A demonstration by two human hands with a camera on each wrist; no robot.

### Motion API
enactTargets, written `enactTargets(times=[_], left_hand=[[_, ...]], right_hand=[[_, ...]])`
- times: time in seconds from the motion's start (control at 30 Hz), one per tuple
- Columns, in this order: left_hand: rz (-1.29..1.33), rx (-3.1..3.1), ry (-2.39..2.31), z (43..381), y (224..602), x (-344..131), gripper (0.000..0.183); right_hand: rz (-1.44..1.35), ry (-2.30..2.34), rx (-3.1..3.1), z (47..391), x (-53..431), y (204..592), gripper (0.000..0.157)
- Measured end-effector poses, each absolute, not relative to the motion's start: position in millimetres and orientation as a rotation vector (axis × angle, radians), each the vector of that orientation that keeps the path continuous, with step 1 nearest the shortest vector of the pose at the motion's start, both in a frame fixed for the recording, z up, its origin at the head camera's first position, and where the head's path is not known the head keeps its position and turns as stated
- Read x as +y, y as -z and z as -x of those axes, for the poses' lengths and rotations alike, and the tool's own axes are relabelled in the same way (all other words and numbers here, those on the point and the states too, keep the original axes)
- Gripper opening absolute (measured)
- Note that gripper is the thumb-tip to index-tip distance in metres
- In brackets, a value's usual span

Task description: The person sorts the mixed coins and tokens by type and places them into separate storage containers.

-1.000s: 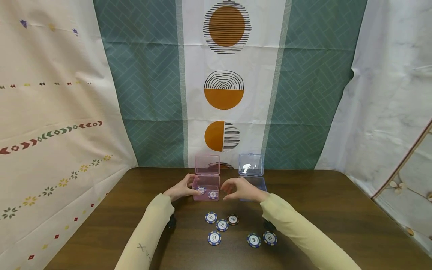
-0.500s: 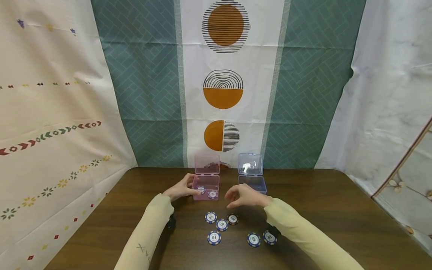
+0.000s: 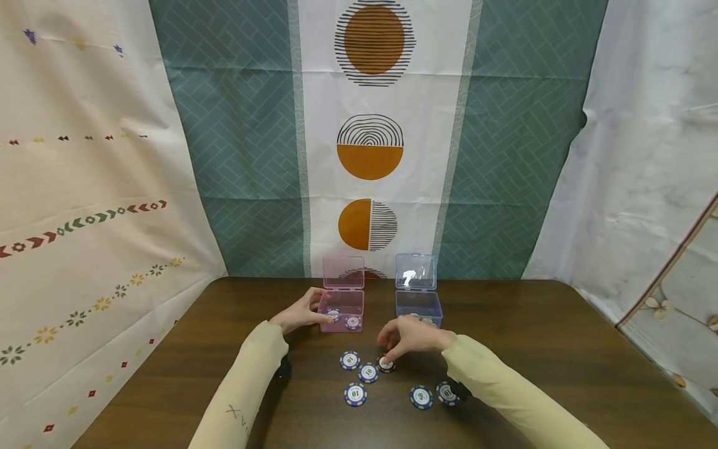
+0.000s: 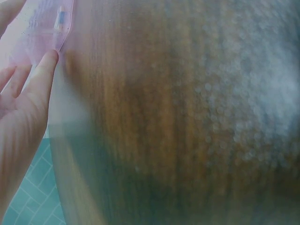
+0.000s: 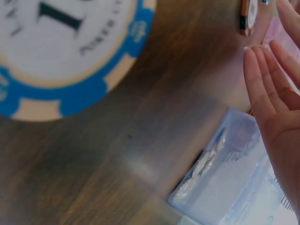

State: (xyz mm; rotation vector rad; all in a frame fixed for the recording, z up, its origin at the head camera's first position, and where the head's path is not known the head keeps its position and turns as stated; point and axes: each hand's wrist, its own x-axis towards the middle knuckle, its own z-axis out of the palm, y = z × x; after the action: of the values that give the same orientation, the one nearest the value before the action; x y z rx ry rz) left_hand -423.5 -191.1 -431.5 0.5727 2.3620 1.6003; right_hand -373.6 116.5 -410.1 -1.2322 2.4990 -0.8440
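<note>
My left hand grips the left side of an open pink plastic box, thumb at its front corner. Two poker chips lie inside the box. My right hand reaches low over the table, its fingertips right at a black-edged poker chip. In the right wrist view its fingers look nearly straight, with the black chip just beyond them. Blue-edged chips marked 10 lie beside the black one. Behind the right hand stands an open blue plastic box with small pale pieces in it.
Two more blue-edged chips lie under the right forearm's side; one shows large in the right wrist view. Both boxes' lids stand raised at the back edge of the brown table. Fabric hangings surround the table.
My right hand has come from beside the pink box toward the front and down to the black-edged chip, uncovering more of the blue box. The left hand keeps its place.
</note>
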Motion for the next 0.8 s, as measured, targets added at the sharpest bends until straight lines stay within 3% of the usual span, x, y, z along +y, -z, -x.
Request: enactTargets(times=[0.8], left_hand=[[-0.549,2.36,-1.617,422.7,430.6,-188.9,0.07]], right_hand=[[1.283,0.826,2.461,371.4,118.0,420.9,0.031]])
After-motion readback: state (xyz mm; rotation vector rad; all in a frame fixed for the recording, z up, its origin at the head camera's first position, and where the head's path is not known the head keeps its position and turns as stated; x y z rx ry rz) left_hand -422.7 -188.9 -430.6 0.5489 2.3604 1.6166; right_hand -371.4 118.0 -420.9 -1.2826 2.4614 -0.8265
